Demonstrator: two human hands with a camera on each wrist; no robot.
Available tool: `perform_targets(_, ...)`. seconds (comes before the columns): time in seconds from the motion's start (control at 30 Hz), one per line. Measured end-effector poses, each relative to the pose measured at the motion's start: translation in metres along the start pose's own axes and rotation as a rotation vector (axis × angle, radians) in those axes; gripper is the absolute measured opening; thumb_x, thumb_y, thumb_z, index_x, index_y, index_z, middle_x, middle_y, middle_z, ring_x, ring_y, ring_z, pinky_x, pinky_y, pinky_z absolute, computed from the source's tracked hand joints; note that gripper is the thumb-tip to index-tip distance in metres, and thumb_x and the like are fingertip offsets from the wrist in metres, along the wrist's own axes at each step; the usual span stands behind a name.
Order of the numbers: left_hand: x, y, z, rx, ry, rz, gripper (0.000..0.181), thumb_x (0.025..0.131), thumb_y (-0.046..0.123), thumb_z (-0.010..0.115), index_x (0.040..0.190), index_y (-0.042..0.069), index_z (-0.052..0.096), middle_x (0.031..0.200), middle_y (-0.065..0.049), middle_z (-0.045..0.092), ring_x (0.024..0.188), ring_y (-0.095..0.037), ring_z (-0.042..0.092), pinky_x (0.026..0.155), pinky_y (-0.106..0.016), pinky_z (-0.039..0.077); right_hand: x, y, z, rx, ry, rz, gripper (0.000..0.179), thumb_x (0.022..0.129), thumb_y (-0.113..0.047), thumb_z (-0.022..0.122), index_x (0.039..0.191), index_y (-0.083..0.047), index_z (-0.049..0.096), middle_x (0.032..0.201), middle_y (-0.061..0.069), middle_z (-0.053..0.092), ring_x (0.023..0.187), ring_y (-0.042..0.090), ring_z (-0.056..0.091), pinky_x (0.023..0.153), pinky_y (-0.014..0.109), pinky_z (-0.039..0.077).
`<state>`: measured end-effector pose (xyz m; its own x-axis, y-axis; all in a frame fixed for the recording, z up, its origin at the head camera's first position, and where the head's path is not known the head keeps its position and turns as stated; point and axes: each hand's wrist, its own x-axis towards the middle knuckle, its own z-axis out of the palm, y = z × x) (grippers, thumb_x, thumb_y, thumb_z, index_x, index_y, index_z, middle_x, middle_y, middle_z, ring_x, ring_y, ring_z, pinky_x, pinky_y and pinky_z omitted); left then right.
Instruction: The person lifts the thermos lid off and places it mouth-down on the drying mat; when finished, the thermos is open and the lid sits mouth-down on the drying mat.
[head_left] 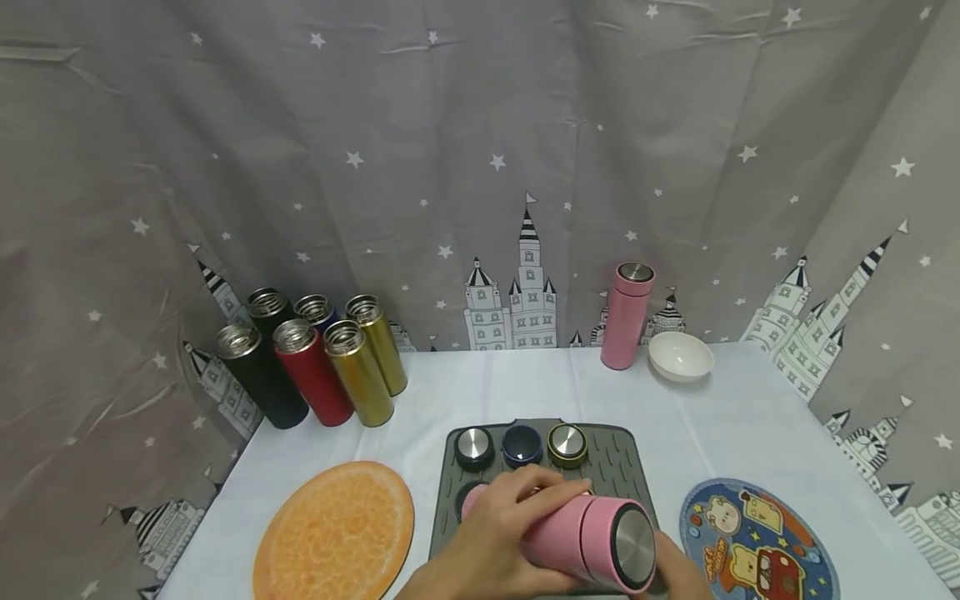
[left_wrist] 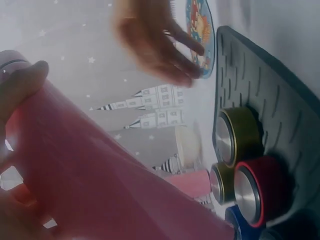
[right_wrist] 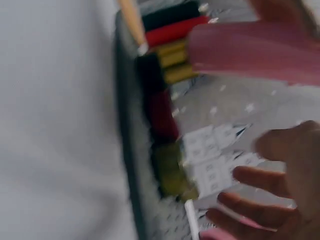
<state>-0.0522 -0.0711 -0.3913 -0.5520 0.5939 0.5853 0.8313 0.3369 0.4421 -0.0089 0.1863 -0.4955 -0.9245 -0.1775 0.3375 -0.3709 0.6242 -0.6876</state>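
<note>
In the head view my left hand (head_left: 498, 533) grips a pink thermos bottle (head_left: 557, 537), tilted almost on its side. Its pink cap, with a round steel top (head_left: 633, 546), points toward me and to the right. Fingers wrap around the body in the left wrist view, where the thermos (left_wrist: 100, 160) fills the lower left. Close to the cap end is my right hand (head_left: 678, 575), partly hidden by the bottle. The right wrist view shows that hand (right_wrist: 280, 185) with fingers spread, apart from the thermos (right_wrist: 250, 52).
Below the bottle lies a grey ridged mat (head_left: 615, 475) bearing several caps, including a navy cap (head_left: 522, 446) and a red cap (left_wrist: 265, 190). Uncapped bottles, including a red bottle (head_left: 315, 375), stand left. Another pink thermos (head_left: 627, 325) and a white bowl (head_left: 681, 357) stand behind. Round mats (head_left: 337, 533) flank.
</note>
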Motion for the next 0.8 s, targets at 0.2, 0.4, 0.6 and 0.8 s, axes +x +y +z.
perform_targets(0.2,-0.009,0.001,-0.004,0.125,0.022,0.02,0.084,0.065,0.037,0.093,0.14,0.025,0.057,0.116,0.007,0.057,0.103,-0.007,0.056,0.085,-0.026,0.045,0.008,-0.04,-0.008,0.424,-0.012,0.353,0.031,0.106,-0.016,0.048,0.12,0.007,0.063,0.099,0.004,0.071,0.072,0.008,0.068,0.057,0.032,0.058)
perform_targets(0.4,-0.014,-0.002,-0.001,0.208,0.059,0.026,0.088,0.059,0.038,0.094,0.139,0.026,0.058,0.11,0.008,0.056,0.098,-0.008,0.054,0.082,-0.027,0.045,0.012,-0.054,-0.022,0.619,-0.214,0.357,0.058,0.11,-0.03,0.025,0.131,0.021,0.043,0.107,0.028,0.065,0.08,0.015,0.068,0.059,0.037,0.058)
perform_targets(0.6,-0.019,-0.005,0.004,0.271,0.094,0.062,0.093,0.054,0.039,0.095,0.138,0.023,0.059,0.108,0.006,0.057,0.094,-0.01,0.055,0.077,-0.025,0.043,0.017,-0.064,-0.018,0.535,-0.157,0.258,0.038,0.103,-0.01,0.044,0.127,0.019,0.048,0.098,0.015,0.069,0.08,0.009,0.068,0.061,0.032,0.058)
perform_targets(0.8,-0.021,-0.006,0.009,0.339,0.102,0.097,0.095,0.051,0.036,0.094,0.139,0.023,0.059,0.11,0.002,0.058,0.1,-0.013,0.056,0.082,-0.031,0.044,0.025,-0.088,-0.021,0.517,-0.081,0.457,0.046,0.091,-0.02,0.072,0.127,0.005,0.057,0.103,0.015,0.072,0.083,0.014,0.072,0.061,0.033,0.058)
